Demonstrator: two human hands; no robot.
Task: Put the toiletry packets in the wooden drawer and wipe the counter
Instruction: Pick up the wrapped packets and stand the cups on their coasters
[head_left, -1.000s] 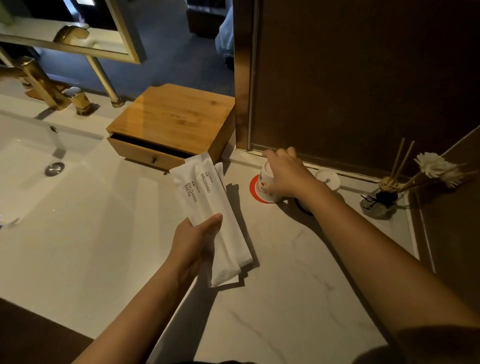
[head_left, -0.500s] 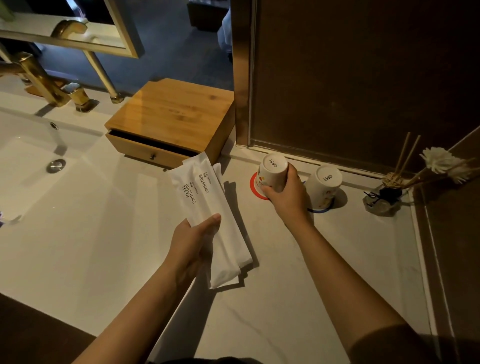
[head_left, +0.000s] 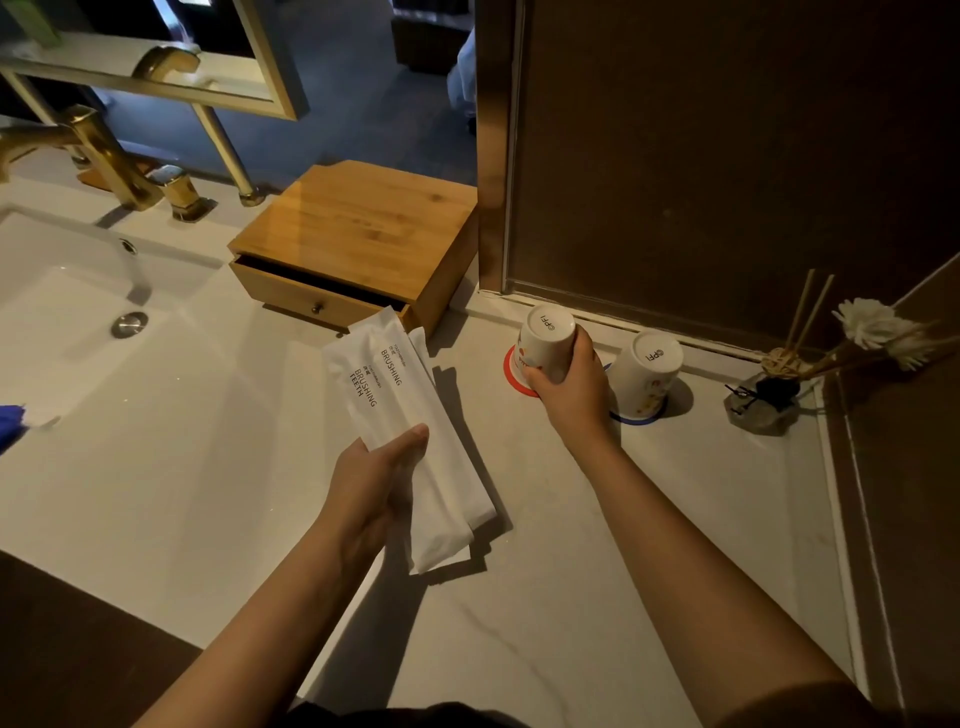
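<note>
Packets (head_left: 410, 441) unmoved in left hand (head_left: 369, 493); right hand (head_left: 569, 384) still grips cup (head_left: 545, 338).

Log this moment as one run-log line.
left hand: holding toothbrush packets | right hand: gripping upturned cup | wooden drawer: ajar | packets not yet stowed

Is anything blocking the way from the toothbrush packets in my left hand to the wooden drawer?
Nothing visible does. The left hand holds the packets just in front of the wooden drawer, which is only slightly open. The cup in the right hand sits off to the right.
</note>
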